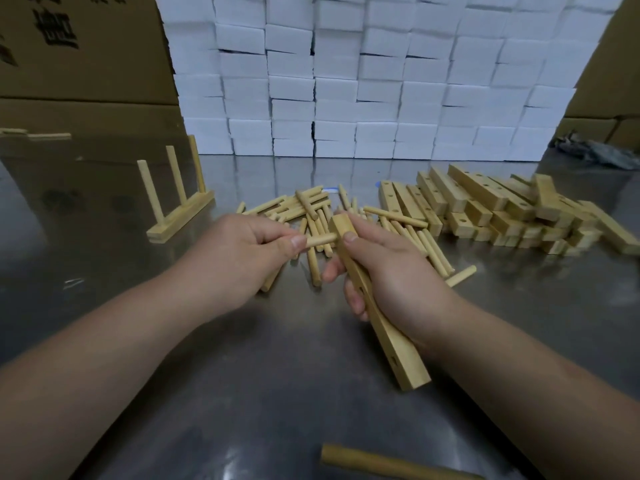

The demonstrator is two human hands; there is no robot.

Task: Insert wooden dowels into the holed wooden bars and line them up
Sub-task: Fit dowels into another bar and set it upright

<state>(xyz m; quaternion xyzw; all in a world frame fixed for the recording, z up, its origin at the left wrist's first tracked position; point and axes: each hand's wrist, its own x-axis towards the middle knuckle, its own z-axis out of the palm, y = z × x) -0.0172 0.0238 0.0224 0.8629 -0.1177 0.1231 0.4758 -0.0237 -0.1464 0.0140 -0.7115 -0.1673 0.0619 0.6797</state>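
Note:
My right hand [391, 271] grips a holed wooden bar [388, 336] above the metal table, its long side running toward me. My left hand [249, 251] pinches a wooden dowel [320, 240] whose tip meets the far end of that bar from the left. Behind my hands lies a loose heap of dowels [322, 216]. A pile of holed bars [502, 209] sits at the right. At the left stands a finished bar [181, 216] with three upright dowels in it.
The steel table [242, 393] reflects light. A thick dowel [391, 462] lies near the front edge, and a single dowel [460, 275] lies right of my right hand. White boxes [363, 81] are stacked as a wall at the back, with cardboard boxes [79, 64] at the left.

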